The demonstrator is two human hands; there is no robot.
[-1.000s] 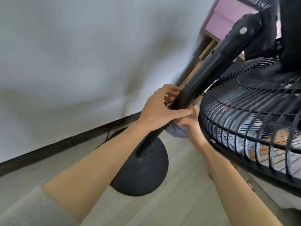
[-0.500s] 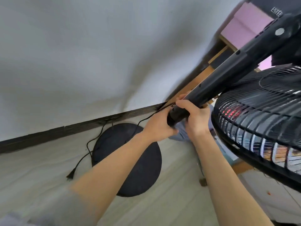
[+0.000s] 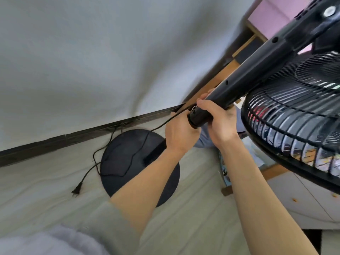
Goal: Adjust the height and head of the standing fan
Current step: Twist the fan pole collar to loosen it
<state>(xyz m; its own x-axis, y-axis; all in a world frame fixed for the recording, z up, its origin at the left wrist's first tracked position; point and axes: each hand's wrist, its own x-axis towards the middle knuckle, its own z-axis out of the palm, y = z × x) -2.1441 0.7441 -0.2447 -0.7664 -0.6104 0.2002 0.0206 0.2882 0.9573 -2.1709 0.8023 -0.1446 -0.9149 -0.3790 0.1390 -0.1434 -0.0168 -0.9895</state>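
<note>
gripping smooth black fan pole [image 3: 237, 83] | left hand [image 3: 181, 133] and right hand [image 3: 219, 120] both wrapped tight | round matte base [image 3: 128, 159]

Fan grille [image 3: 294, 126] crowds right of pole [image 3: 248, 80]; cord [image 3: 128, 159] trails over base [image 3: 125, 148]; floor [image 3: 36, 190] left open

A plain white wall [image 3: 92, 61] meets a dark baseboard [image 3: 73, 137] above the pale wood-grain floor [image 3: 193, 227]; a pink panel [image 3: 276, 13] stands upper right.

The fan head [image 3: 294, 111] ran off the right edge. The left hand [image 3: 179, 134] hid the pole beneath the collar [image 3: 199, 117]; the sleeve [image 3: 55, 240] was blurred.
</note>
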